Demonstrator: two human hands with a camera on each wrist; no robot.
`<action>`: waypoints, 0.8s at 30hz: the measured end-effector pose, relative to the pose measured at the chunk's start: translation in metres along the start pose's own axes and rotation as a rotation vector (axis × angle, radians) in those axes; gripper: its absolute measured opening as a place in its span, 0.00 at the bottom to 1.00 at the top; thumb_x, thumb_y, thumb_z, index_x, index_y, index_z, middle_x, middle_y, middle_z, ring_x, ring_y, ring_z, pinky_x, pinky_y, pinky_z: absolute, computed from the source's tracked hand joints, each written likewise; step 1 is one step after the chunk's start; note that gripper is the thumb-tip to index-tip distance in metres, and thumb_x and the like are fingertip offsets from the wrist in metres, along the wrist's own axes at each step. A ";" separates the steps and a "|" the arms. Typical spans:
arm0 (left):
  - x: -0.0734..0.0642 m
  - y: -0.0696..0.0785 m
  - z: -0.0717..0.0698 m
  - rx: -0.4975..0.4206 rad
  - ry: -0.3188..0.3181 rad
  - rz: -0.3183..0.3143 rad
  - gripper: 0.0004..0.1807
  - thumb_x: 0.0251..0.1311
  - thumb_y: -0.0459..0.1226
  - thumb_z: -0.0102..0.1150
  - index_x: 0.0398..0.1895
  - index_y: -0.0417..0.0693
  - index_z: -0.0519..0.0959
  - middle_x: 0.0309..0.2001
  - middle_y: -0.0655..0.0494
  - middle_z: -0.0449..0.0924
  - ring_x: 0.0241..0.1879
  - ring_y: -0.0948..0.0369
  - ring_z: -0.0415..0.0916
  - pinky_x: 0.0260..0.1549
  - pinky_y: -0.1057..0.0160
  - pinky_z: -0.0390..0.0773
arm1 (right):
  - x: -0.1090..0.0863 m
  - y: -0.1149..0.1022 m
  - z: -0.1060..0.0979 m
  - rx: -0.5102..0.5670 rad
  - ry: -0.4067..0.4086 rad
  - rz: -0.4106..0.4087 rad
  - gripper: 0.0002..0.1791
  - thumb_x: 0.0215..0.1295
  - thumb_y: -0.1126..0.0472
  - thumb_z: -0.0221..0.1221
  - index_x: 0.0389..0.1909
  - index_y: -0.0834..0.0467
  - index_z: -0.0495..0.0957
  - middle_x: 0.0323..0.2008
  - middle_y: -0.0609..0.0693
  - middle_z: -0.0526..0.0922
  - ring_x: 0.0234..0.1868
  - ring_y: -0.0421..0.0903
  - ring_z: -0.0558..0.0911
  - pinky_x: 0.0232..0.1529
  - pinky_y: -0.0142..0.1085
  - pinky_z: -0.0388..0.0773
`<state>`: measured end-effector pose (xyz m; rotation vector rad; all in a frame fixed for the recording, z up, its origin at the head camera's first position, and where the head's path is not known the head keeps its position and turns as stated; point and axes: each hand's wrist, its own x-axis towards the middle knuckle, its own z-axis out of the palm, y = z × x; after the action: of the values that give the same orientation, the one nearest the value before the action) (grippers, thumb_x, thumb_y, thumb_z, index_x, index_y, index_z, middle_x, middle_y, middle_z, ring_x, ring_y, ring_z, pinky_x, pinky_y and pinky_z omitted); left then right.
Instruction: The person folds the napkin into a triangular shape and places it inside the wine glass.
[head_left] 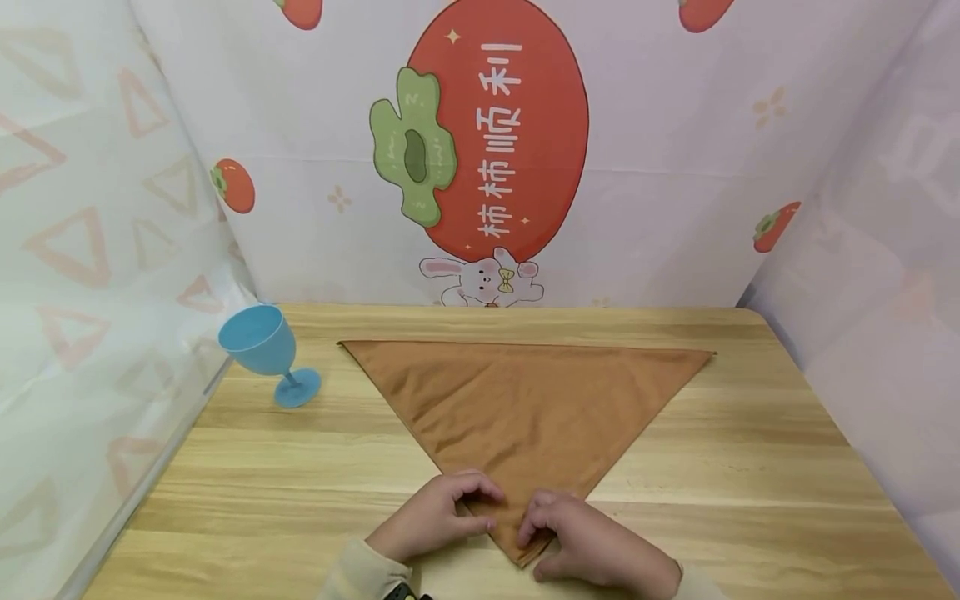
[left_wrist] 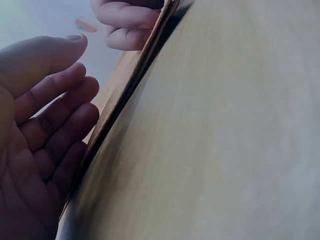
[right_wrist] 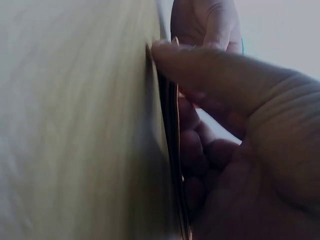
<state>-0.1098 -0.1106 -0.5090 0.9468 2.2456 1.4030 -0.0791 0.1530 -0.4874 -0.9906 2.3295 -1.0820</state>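
The right grip (head_left: 581, 540), a bare hand, has its fingers curled on the brown cloth (head_left: 525, 408) beside its near tip, the thumb at the edge; whether it pinches the fabric I cannot tell. Just to its left, the left grip (head_left: 435, 517) lies at the cloth's left edge, thumb and fingers apart with a gap between them, clamped on nothing. The cloth lies flat and lightly creased in a triangle, narrowing to the tip between the two grips and spreading away from them to its long far side. Pale sleeves (head_left: 367, 567) end behind both grips.

Well beyond the left grip, farther left, a blue goblet (head_left: 273, 354) stands upright, apart from the cloth. The wooden table (head_left: 765, 500) carries all of this. Past its far edge, facing the grips, hangs a white backdrop (head_left: 660, 125) with a big red fruit (head_left: 461, 108) and a rabbit (head_left: 480, 283).
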 end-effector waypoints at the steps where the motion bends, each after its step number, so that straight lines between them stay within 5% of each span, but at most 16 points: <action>1: 0.000 0.000 0.001 -0.001 -0.001 0.003 0.14 0.63 0.40 0.68 0.51 0.54 0.82 0.50 0.64 0.82 0.50 0.66 0.76 0.51 0.65 0.75 | 0.000 0.000 0.001 -0.016 0.007 -0.009 0.12 0.57 0.56 0.73 0.40 0.43 0.83 0.41 0.29 0.75 0.44 0.30 0.73 0.47 0.31 0.74; 15: 0.000 -0.002 0.005 -0.004 -0.008 0.012 0.14 0.63 0.40 0.68 0.51 0.53 0.82 0.50 0.61 0.83 0.48 0.67 0.78 0.48 0.67 0.77 | 0.001 0.006 0.009 -0.057 0.098 -0.081 0.05 0.63 0.61 0.69 0.32 0.46 0.87 0.35 0.31 0.77 0.35 0.28 0.74 0.35 0.26 0.76; 24: 0.000 0.004 0.002 0.024 0.002 0.014 0.13 0.63 0.43 0.68 0.50 0.54 0.82 0.49 0.62 0.83 0.48 0.66 0.77 0.50 0.66 0.76 | 0.001 -0.001 0.011 -0.241 0.114 -0.071 0.09 0.56 0.46 0.72 0.35 0.38 0.82 0.36 0.26 0.73 0.37 0.27 0.70 0.43 0.34 0.66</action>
<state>-0.1073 -0.1079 -0.5066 0.9711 2.2667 1.3863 -0.0727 0.1467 -0.4938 -1.1319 2.5813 -0.9196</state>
